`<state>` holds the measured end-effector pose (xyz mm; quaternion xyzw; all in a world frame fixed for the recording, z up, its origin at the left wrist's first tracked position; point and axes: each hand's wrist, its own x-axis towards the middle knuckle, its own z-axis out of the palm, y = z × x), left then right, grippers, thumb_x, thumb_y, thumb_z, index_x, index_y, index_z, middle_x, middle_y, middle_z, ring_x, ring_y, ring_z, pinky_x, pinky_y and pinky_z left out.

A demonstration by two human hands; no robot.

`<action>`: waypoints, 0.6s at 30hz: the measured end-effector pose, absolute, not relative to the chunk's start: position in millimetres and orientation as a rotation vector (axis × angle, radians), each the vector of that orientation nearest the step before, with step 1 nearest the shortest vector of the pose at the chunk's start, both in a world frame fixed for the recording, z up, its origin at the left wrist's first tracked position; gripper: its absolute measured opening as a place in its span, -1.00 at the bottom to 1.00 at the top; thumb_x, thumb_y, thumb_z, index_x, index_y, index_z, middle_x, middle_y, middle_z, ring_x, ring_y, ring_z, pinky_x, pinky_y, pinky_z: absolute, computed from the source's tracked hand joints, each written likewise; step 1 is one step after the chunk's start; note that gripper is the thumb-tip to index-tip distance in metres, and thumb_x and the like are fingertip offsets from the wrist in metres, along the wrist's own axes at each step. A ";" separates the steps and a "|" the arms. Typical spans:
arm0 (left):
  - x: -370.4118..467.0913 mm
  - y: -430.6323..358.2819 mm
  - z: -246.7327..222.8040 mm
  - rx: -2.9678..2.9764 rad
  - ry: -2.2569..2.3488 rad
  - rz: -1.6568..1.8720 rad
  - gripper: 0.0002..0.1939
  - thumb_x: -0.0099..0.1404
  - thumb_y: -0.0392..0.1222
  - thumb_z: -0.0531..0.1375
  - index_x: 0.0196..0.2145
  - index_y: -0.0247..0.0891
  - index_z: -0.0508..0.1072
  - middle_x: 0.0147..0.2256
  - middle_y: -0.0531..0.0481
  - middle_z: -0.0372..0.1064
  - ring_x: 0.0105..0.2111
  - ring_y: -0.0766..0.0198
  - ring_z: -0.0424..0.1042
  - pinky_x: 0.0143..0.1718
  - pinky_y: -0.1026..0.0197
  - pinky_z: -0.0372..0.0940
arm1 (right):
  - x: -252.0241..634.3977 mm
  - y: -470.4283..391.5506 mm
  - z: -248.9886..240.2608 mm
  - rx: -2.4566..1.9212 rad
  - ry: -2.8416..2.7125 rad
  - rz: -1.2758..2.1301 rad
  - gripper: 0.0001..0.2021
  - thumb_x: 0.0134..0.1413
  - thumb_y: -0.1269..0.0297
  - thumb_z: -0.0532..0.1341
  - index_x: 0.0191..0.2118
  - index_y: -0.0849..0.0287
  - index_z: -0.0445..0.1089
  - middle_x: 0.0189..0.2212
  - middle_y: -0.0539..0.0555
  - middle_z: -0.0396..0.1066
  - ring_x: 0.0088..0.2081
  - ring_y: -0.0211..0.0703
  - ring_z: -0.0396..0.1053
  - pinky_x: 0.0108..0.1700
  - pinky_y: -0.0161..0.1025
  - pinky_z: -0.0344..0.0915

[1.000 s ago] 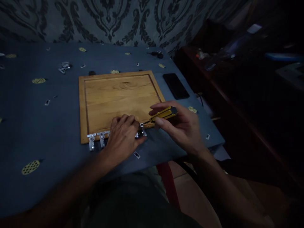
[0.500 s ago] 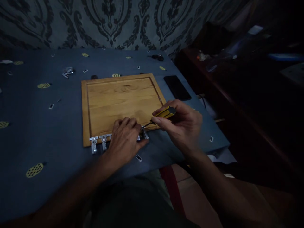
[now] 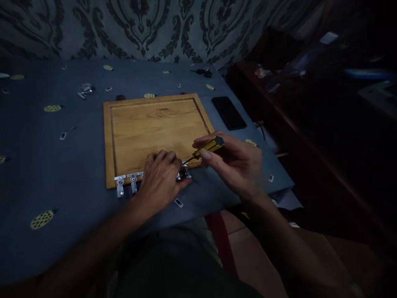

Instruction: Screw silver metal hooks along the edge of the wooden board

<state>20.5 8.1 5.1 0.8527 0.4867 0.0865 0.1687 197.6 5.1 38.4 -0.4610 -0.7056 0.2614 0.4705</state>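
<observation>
A framed wooden panel [image 3: 149,132] lies flat, its near edge towards me. Along that edge sit several silver metal hinges, two plainly visible at the left: one hinge [image 3: 120,187] by the corner and another hinge [image 3: 133,183] beside it. My left hand [image 3: 161,178] is closed over the edge, fingers curled, holding a hinge [image 3: 187,171] that is partly hidden by the fingers. My right hand [image 3: 238,163] grips a yellow and black screwdriver [image 3: 212,145] between thumb and fingers. Its shaft slants down left, with the tip at the held hinge.
The panel rests on a blue patterned cloth [image 3: 74,165]. A black phone [image 3: 228,112] lies right of it. Loose metal hinges [image 3: 85,90] are at the back left, a dark key-like object [image 3: 203,72] at the back. The table's right edge borders a dark area.
The whole view has shifted slightly, so everything sits a little up and left. The screwdriver stays at the hinge, and the fingers of my right hand have changed position slightly on its handle.
</observation>
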 end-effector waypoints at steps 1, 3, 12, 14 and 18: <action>20.7 8.4 5.1 2.425 1.387 0.244 -0.67 0.35 0.02 0.35 -0.08 -0.28 0.55 -0.04 -0.13 0.47 0.07 -0.09 0.38 0.06 -0.09 0.22 | 198.3 3.9 36.1 -1.129 -1.711 0.616 -0.82 0.27 0.11 0.31 -0.23 0.09 0.56 -0.29 0.03 0.57 -0.47 -0.26 0.43 -0.38 -0.22 0.41; 21.0 8.8 5.5 2.428 1.386 0.245 -0.68 0.35 0.01 0.35 -0.08 -0.28 0.55 -0.05 -0.12 0.47 0.07 -0.09 0.38 0.05 -0.09 0.23 | 198.8 1.3 30.1 -1.122 -1.667 0.569 -0.84 0.29 0.14 0.30 -0.25 0.08 0.55 -0.30 0.00 0.56 -0.50 -0.29 0.41 -0.38 -0.23 0.41; 20.2 7.9 7.4 2.432 1.366 0.276 -0.72 0.33 -0.02 0.37 -0.13 -0.26 0.55 -0.10 -0.10 0.47 0.02 -0.06 0.38 0.01 -0.05 0.21 | 195.7 3.7 27.1 -1.104 -1.359 0.387 -0.77 0.33 -0.02 0.25 -0.22 0.02 0.47 -0.31 -0.01 0.53 -0.62 -0.32 0.27 -0.58 -0.24 0.28; 20.6 8.0 8.3 2.428 1.372 0.260 -0.71 0.33 -0.02 0.37 -0.12 -0.27 0.55 -0.10 -0.10 0.47 0.02 -0.06 0.38 0.02 -0.05 0.22 | 194.3 4.3 28.9 -1.107 -1.358 0.392 -0.76 0.32 -0.03 0.25 -0.23 0.01 0.46 -0.32 -0.01 0.52 -0.62 -0.33 0.27 -0.60 -0.24 0.26; 21.5 8.1 8.6 2.436 1.379 0.235 -0.69 0.33 0.00 0.38 -0.14 -0.29 0.56 -0.11 -0.12 0.46 0.02 -0.08 0.39 0.02 -0.07 0.23 | 192.8 2.6 24.4 -1.091 -1.430 0.495 -0.78 0.32 0.01 0.27 -0.21 0.03 0.47 -0.37 -0.05 0.48 -0.61 -0.35 0.31 -0.58 -0.28 0.29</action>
